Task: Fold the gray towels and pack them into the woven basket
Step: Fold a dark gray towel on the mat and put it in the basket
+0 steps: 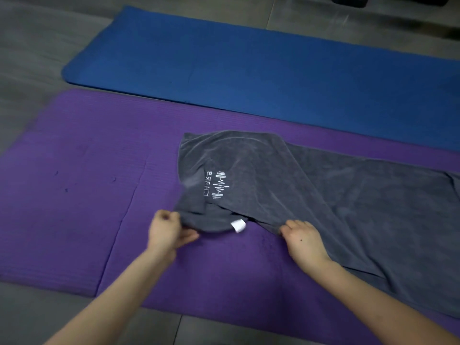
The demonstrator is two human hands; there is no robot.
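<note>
On the purple mat (74,195), fingers of the left hand (165,230) pinch the gray towel (323,185) at its folded corner. Fingers of the right hand (302,239) grip its near edge, a white tag (238,225) between them.

Two bare forearms (119,290), one from 7 o'clock, one from 5 o'clock, end in the left grip (164,231) and right grip (302,239); a small dark mole (301,240) marks the right one's back.

Purple mat (74,195) beside blue mat (249,66) on grey floor (37,46)
</note>
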